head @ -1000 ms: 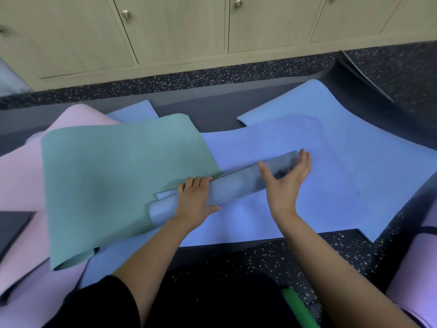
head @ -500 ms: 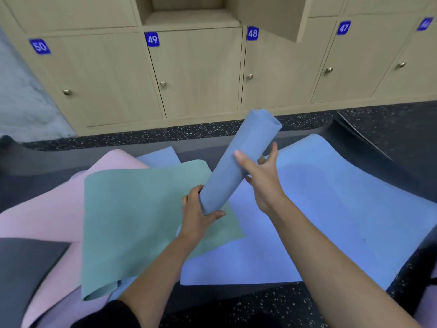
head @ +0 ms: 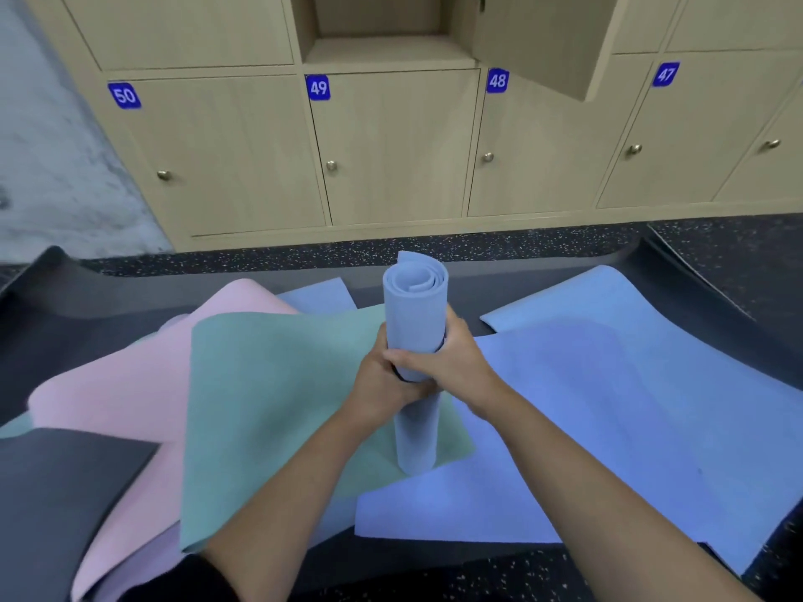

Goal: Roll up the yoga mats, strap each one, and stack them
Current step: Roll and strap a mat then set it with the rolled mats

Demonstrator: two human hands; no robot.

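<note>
A rolled blue mat stands upright in the middle of the view, its spiral end facing up and its lower end on the flat mats. My left hand and my right hand both grip it around its middle, fingers overlapping. A thin dark band shows at the roll between my hands; what it is I cannot tell. Flat mats lie spread beneath: a green mat, a pink mat, a blue mat and another light blue one behind it.
Wooden lockers numbered 47 to 50 line the far wall; one upper locker door hangs open. A large dark mat underlies the pile, with a dark mat at the near left. Speckled floor surrounds everything.
The rolled blue mat was lifted off the floor, swung from lying flat through a tilt, and now stands upright. Both hands have closed around its middle.
</note>
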